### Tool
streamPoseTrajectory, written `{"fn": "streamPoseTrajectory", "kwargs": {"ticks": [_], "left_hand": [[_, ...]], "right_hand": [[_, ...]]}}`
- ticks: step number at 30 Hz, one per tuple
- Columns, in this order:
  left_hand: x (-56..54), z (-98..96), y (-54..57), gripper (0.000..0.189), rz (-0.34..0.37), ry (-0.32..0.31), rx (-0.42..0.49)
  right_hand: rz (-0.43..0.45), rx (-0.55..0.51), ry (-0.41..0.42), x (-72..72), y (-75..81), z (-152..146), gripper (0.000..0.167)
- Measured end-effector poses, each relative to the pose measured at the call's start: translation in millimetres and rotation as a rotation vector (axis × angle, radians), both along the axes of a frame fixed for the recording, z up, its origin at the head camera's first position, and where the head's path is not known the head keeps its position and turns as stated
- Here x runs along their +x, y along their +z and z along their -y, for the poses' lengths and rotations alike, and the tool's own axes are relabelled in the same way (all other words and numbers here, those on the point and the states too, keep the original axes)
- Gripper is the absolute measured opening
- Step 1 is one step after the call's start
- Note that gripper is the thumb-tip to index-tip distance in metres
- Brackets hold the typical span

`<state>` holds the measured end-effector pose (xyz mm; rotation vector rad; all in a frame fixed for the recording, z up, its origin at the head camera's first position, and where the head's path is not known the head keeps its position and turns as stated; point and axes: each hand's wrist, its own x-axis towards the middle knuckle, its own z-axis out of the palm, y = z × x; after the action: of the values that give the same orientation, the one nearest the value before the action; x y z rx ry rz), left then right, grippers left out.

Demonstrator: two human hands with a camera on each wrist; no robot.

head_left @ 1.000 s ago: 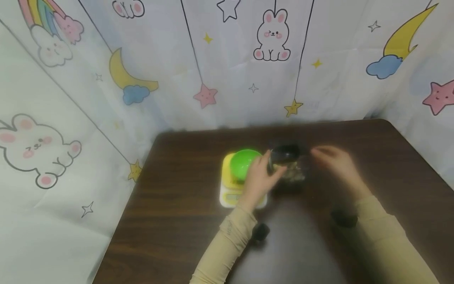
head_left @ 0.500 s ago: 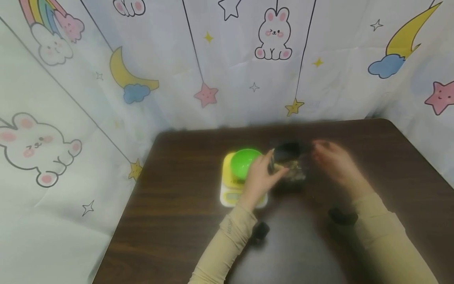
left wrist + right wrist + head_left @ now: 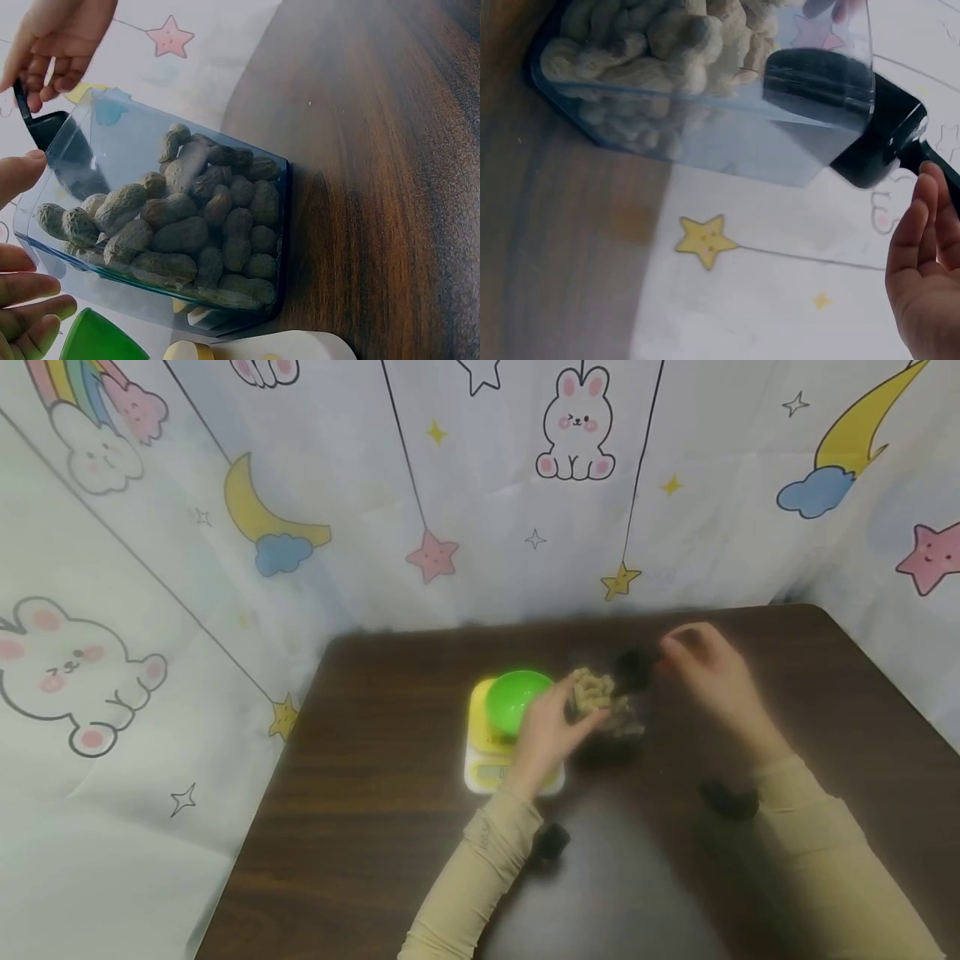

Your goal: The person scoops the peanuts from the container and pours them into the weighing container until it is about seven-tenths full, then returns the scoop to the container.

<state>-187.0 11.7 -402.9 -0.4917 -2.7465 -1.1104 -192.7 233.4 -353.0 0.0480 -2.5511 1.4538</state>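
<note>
A clear plastic container (image 3: 127, 142) stands on the table, full of unshelled peanuts (image 3: 180, 225) in its lower part. My left hand (image 3: 553, 727) holds it near the open rim, thumb on one side and fingers on the other. With my right hand (image 3: 712, 685) I pinch the thin handle of a black scoop (image 3: 889, 124). Its blade reaches through the opening into the container, above the peanuts in the right wrist view. To the left, a green bowl (image 3: 513, 700) sits on a yellow and white kitchen scale (image 3: 478, 758), partly hidden by my left hand.
The brown wooden table (image 3: 360, 777) ends at a white curtain (image 3: 495, 510) printed with rabbits, stars and moons. Small dark objects show beside both sleeves in the head view, one by the left wrist (image 3: 551, 842) and one by the right (image 3: 727, 800).
The scoop has shifted right and away with my right hand, so peanuts at the container's opening now show in the head view. My left hand stays in place.
</note>
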Motion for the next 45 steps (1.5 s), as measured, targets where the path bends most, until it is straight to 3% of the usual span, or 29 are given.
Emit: {"fn": "streamPoseTrajectory", "kwargs": {"ticks": [3,7,14,21,28,40,45], "left_hand": [[-0.4,0.4,0.9,0.070,-0.004,0.002,0.002],[-0.5,0.5,2.0,0.069,-0.011,0.008,-0.008],[-1.9,-0.6,2.0,0.068,-0.035,0.002,-0.010],[-4.0,-1.2,0.9,0.069,-0.044,-0.009,-0.015],[-3.6,1.1,0.2,0.073,-0.042,-0.006,-0.014],[-3.6,2.3,2.3,0.074,-0.002,-0.007,-0.034],[-3.8,2.8,2.2,0.073,0.003,-0.012,-0.023]], "right_hand": [[-0.051,0.193,-0.002,2.6,8.6,7,0.035],[-0.101,0.307,0.058,3.1,11.7,17,0.034],[-0.180,0.465,0.166,-9.4,-8.3,21,0.027],[-0.030,0.363,0.147,-14.5,-21.1,8,0.038],[-0.002,0.244,0.081,-16.6,-22.3,5,0.039],[0.043,0.172,0.011,-17.3,-25.1,2,0.043],[0.075,0.011,-0.004,-20.1,-35.6,-4,0.038]]}}
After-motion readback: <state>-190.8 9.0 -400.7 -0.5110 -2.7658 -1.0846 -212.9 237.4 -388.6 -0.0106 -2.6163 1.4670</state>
